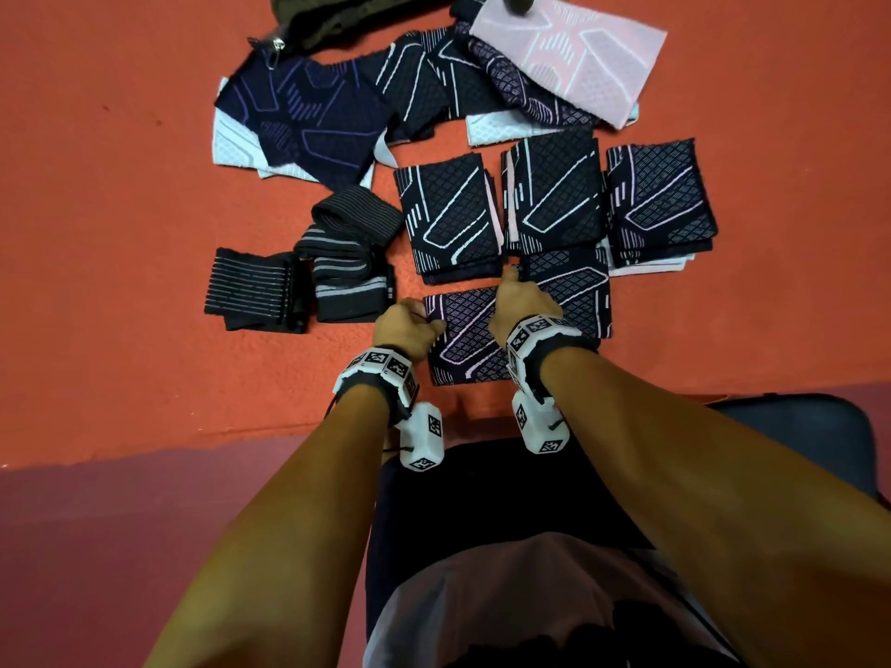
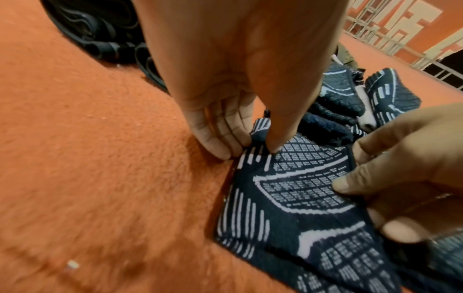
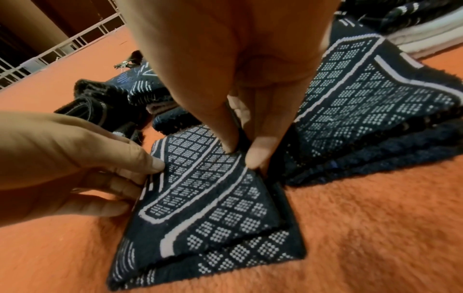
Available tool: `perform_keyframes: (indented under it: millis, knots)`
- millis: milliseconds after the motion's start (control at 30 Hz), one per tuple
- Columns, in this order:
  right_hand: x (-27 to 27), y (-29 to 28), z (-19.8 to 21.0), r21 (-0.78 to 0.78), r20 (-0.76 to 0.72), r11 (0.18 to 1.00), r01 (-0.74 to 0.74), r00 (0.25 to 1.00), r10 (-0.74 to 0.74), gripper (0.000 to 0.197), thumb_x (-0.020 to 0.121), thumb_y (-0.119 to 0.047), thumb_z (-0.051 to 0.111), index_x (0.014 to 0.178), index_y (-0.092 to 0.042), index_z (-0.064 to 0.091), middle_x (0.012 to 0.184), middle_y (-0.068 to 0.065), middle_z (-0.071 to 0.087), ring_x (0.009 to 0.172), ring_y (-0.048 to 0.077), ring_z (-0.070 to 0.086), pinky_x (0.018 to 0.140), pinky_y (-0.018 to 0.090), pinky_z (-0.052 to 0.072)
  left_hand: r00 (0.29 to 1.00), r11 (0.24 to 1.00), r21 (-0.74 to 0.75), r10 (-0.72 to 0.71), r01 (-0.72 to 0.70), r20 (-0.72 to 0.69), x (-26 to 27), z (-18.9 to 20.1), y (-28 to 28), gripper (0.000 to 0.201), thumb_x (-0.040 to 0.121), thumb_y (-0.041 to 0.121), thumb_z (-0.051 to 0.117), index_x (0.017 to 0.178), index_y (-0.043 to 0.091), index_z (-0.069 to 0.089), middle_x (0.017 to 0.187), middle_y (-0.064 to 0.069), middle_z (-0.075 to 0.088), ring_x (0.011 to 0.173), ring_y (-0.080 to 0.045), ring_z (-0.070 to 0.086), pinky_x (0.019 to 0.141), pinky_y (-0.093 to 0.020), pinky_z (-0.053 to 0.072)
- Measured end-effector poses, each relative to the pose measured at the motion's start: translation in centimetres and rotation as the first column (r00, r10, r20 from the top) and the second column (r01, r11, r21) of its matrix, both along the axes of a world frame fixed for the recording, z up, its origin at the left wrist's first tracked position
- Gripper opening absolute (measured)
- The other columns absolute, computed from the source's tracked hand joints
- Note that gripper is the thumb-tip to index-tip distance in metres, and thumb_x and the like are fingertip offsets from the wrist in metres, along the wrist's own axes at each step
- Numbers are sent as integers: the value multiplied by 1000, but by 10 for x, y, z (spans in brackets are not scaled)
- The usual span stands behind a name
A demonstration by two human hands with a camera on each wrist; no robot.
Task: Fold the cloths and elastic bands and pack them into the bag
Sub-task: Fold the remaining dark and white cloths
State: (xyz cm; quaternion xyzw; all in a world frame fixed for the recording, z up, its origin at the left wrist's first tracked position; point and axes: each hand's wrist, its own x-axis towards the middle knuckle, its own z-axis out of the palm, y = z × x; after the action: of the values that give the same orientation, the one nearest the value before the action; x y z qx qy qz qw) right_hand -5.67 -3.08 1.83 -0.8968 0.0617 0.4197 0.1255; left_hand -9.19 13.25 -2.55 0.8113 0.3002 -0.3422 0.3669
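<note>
A dark navy cloth (image 1: 465, 337) with white grid and line patterns lies folded double on the orange blanket in front of me. My left hand (image 1: 429, 324) pinches its left edge between thumb and curled fingers, seen close in the left wrist view (image 2: 248, 150) on the cloth (image 2: 288, 198). My right hand (image 1: 518, 291) pinches the top layer at the cloth's far right side; the right wrist view shows thumb and finger (image 3: 241, 154) closed on the fold of the cloth (image 3: 213, 198). The dark olive bag (image 1: 328, 16) lies at the far edge.
Three folded cloth stacks (image 1: 448, 219) (image 1: 554, 195) (image 1: 660, 200) sit just beyond my hands, another folded cloth (image 1: 573, 282) at my right. Folded striped elastic bands (image 1: 347, 262) (image 1: 255, 291) lie left. Unfolded cloths (image 1: 308, 118) and a pink one (image 1: 569, 55) lie farther back.
</note>
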Motion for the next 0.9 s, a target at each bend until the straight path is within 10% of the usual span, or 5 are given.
perform_keyframes:
  millis: [333, 400, 500, 633, 900]
  knots:
    - [4, -5, 4, 7, 16, 998, -67, 998, 67, 46, 89, -19, 60, 133, -18, 45, 102, 12, 65, 91, 33, 65, 78, 43, 57, 990, 938, -320, 107, -130, -88, 12, 22, -4, 35, 82, -14, 66, 94, 17, 56, 77, -1, 64, 59, -7, 63, 58, -22, 53]
    - [10, -6, 11, -1, 17, 997, -73, 997, 73, 38, 90, -22, 58, 127, -15, 52, 107, 12, 64, 93, 33, 64, 79, 41, 56, 987, 918, -367, 122, -152, -103, 16, 28, -6, 36, 80, -16, 65, 105, 11, 61, 84, -3, 70, 71, -12, 69, 73, -28, 58]
    - [21, -9, 23, -4, 15, 998, -64, 998, 64, 24, 87, -24, 58, 107, -11, 60, 104, 12, 63, 86, 31, 62, 74, 37, 55, 992, 916, -384, 80, -113, -100, 22, 46, -6, 33, 77, -14, 67, 101, 9, 68, 94, -9, 74, 91, -27, 68, 90, -39, 56]
    - [46, -8, 41, 37, -9, 999, -21, 1000, 21, 19, 82, -26, 63, 71, -15, 52, 85, 8, 62, 65, 22, 55, 62, 27, 46, 996, 942, -322, 94, -91, -8, 38, 65, -4, 23, 66, -3, 70, 76, 19, 72, 79, -1, 73, 85, -24, 68, 82, -30, 55]
    - [109, 12, 81, 60, 181, 998, -19, 983, 8, 16, 83, -26, 64, 80, -14, 54, 82, 5, 54, 75, 27, 55, 65, 31, 42, 939, 907, -334, 315, -255, 138, 80, 81, 10, 19, 45, 15, 67, 62, 22, 71, 82, -15, 75, 83, -36, 71, 84, -57, 57]
